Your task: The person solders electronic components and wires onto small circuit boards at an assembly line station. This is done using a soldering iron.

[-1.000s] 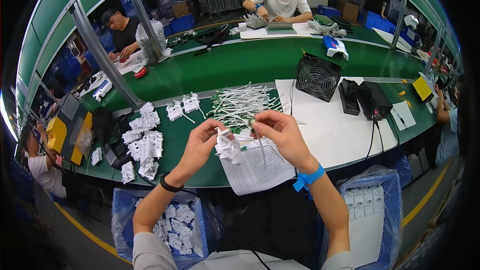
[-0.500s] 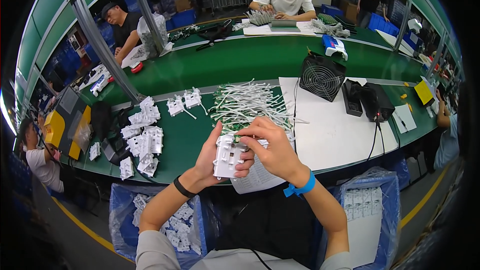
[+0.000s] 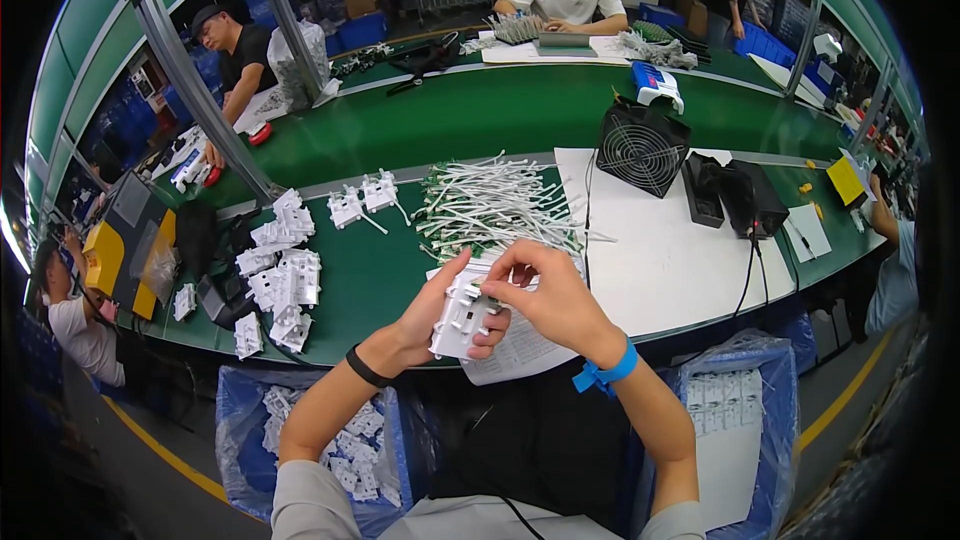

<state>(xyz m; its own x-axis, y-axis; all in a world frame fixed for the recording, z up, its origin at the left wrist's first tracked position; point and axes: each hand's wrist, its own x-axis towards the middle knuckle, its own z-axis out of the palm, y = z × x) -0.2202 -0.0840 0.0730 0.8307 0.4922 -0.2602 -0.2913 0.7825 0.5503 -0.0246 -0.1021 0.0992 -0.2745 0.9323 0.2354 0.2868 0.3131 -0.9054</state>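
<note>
My left hand (image 3: pixel 424 316) grips a white plastic housing (image 3: pixel 459 328), tilted, with its moulded posts and small openings facing up. The thumb lies along its far left edge and the fingers curl round the right side. At the housing's far end my right hand (image 3: pixel 558 306) pinches a small green circuit board, mostly hidden by the fingertips. Just beyond the hands lies a heap of white wires with green circuit boards (image 3: pixel 495 202). To its left sit two white housings with wire tails (image 3: pixel 362 198). Further left is a pile of white housings (image 3: pixel 285 278).
Blue lined bins stand below the bench edge: the left bin (image 3: pixel 228 440) contains white parts, the right bin (image 3: pixel 785 420) stacked white pieces. A black fan (image 3: pixel 640 153) and a black device (image 3: pixel 752 202) with cables stand right. Co-workers sit across and beside the bench.
The housing has tilted clockwise in my left hand, and my right fingers stay pinched at its far end. The co-worker at the left has reached an arm further forward.
</note>
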